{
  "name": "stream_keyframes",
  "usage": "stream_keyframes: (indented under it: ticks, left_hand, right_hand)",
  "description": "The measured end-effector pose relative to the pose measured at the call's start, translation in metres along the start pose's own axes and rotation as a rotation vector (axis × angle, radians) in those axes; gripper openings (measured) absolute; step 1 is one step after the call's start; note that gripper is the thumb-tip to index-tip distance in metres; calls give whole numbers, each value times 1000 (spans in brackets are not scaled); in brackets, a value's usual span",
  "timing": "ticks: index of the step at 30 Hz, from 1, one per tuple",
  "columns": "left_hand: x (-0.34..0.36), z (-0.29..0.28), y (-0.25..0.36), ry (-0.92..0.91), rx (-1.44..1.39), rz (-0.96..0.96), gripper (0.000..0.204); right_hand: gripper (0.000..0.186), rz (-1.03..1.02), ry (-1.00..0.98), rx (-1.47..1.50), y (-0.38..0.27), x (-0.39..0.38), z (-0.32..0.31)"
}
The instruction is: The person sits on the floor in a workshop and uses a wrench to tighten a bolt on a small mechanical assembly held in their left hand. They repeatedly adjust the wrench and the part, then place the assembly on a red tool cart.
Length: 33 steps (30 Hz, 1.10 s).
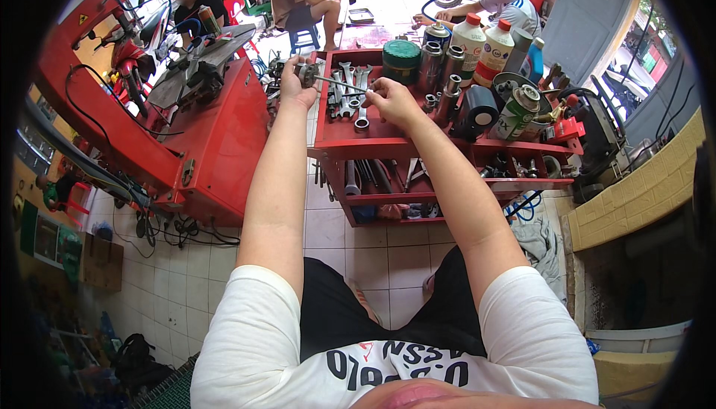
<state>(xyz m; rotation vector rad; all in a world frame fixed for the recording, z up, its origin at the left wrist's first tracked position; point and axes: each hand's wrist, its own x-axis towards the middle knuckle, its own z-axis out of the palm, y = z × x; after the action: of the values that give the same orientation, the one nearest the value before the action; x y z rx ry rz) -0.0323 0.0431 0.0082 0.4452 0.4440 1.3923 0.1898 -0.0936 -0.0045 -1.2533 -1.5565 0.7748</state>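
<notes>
My left hand (297,94) is raised at the left end of a red tool cart, its fingers closed around a small dark metal part (307,76). A thin metal rod (339,84) runs from this part toward my right hand (394,103), which pinches the rod's other end. The exact kind of the part and of the rod is too small to make out. Just beneath the rod lie several combination wrenches (362,120) on the cart top. A green round tub (401,60) stands beyond my right hand.
On the red cart (328,143) stand sockets (449,96), white bottles with red caps (494,52) and a spray can (520,111). A red machine (216,140) rises at the left. Three people sit farther off. Cables (179,234) lie on the tiled floor.
</notes>
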Motion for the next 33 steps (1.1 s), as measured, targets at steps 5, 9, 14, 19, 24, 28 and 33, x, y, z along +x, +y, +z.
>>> stream_keyframes:
  ticks: [5, 9, 14, 19, 24, 28, 33]
  left_hand:
    - [-1, 0, 1, -7, -23, 0, 12]
    - [3, -4, 3, -4, -45, -10, 12]
    - [4, -1, -1, 6, -41, -8, 11]
    - [10, -8, 2, -16, -31, -3, 9]
    - [5, -2, 0, -1, -42, -8, 10]
    - [6, -4, 1, 14, -44, 12, 9]
    - [4, -1, 0, 30, -34, 18, 9]
  right_hand:
    - [25, 94, -87, 21, -2, 3, -2]
    - [25, 109, -34, 50, -10, -1, 1]
    - [27, 45, -14, -3, -5, -1, -2]
    - [25, 43, -5, -1, -7, -1, 1]
    - [24, 53, -6, -30, -8, -2, -3]
    - [24, 26, -3, -59, -9, -2, -2]
    - [25, 0, 1, -74, -7, -2, -2]
